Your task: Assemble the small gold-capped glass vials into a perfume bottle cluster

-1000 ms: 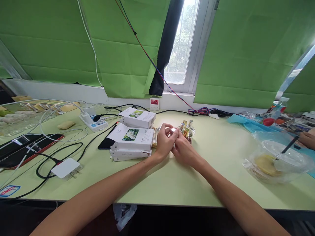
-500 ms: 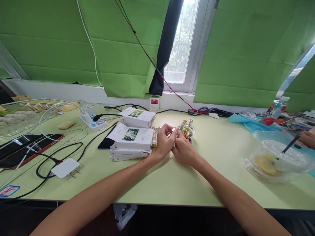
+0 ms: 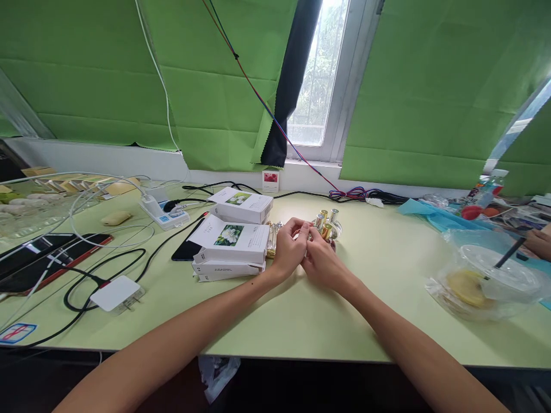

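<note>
My left hand and my right hand meet above the middle of the table, fingers curled together and thumbs touching. Whatever they pinch between them is hidden by the fingers. Just behind my right hand stand several small bottles with shiny gold and silver caps. More slim gold and silver pieces lie between my left hand and the white boxes. Two stacks of these boxes, a front one with an open flap and a back one, carry a white flower picture.
Left on the table are a power strip, a white charger, phones and loose cables. A bagged plastic cup stands right, near another person's hand. A small box leans by the wall.
The hands stay almost in place; the fingers and thumbs shift slightly. A bright glint seen between the fingertips is now mostly covered.
</note>
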A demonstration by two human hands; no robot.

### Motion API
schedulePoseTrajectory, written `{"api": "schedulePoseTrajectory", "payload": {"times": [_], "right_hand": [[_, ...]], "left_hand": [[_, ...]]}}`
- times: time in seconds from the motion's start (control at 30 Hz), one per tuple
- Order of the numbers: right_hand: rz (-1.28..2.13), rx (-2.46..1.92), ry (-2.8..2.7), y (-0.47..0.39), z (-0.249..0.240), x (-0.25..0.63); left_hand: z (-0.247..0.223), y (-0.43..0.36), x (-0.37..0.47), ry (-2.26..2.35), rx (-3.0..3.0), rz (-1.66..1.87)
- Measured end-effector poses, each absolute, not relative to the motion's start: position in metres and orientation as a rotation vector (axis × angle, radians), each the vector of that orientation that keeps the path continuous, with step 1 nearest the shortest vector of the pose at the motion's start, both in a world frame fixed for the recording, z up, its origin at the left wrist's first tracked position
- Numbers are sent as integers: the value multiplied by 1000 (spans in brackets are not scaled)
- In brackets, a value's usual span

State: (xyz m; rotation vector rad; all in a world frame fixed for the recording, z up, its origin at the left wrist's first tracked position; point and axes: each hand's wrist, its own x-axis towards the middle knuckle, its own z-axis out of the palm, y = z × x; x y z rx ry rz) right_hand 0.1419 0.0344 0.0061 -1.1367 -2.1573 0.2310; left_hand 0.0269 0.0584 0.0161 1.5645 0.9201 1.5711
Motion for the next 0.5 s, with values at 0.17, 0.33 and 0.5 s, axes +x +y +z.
{"api": "schedulePoseTrajectory", "payload": {"times": [0.17, 0.33, 0.5], "right_hand": [[210, -1163, -2152, 34, 6, 142], [228, -1118, -2161, 34, 7, 143], [236, -1131, -2166, 33, 9, 142]], "left_hand": [[19, 57, 26, 953, 1597, 1543], [19, 59, 27, 959, 1590, 1538], [17, 60, 28, 936, 1599, 1543]]}}
